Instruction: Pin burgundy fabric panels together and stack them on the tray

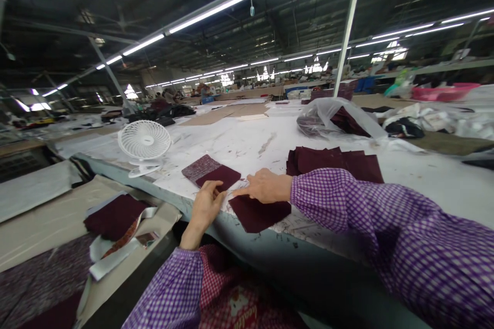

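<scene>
My left hand (206, 205) rests at the front edge of the white-covered table (247, 139), its fingers apart beside a two-part maroon and speckled fabric piece (224, 177). To its right, my right hand (264, 186) has its index finger stretched out to the left, over the top edge of a plain maroon piece (258, 213) that overhangs the table edge. The fingertips of both hands are close together. Behind my right forearm lies a stack of maroon pieces (335, 160), partly covered by the sleeve.
A small white fan (144, 141) stands at the left table edge. Maroon fabric and strips (116, 216) lie on a lower surface at left. A clear plastic bag (339, 118) and a pink basin (443, 92) are farther right. A metal pole (349, 28) rises behind the bag.
</scene>
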A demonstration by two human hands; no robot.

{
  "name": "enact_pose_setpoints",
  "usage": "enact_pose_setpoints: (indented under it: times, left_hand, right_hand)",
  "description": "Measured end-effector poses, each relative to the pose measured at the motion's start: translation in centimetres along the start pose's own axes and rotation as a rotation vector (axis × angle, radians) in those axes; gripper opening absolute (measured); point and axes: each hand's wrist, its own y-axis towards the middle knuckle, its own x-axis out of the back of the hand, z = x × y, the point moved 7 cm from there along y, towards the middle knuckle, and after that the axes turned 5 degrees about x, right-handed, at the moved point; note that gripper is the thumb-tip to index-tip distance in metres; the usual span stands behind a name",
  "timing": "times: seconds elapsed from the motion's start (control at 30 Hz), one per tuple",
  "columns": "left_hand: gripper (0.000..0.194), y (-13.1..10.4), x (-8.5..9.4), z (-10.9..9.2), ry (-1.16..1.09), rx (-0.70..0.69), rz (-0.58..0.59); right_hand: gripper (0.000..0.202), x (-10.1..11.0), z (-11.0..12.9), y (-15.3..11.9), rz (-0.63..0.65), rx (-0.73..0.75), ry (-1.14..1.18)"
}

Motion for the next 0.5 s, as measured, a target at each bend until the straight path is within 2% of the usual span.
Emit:
enact_pose_setpoints:
  times: [0.13, 0.27, 0.4, 0.5]
  left_hand:
    - [0.024, 1.2, -0.6, -1.0, 0.302, 0.011, 0.026]
    - [0.022, 1.7, -1.1, -2.6, 0.578, -0.097, 0.017]
    - [0.024, 2.0, -1.4, -2.9, 0.616, -0.178, -0.019]
    - [0.021, 2.4, -0.4, -1.6, 0.464, -0.104, -0.081]
  right_hand:
    - [0.04, -0.5, -1.7, 0.2, -0.019, -0.085, 0.196]
    - [0.02, 1.7, -3.5, -1.2, -0.119, -0.024, 0.26]
    - [0.019, 4.7, -7.8, -5.9, -0.265, -0.092, 0.428]
    - [0.028, 4.4, -12.2, -10.6, -0.306, -0.253, 0.561]
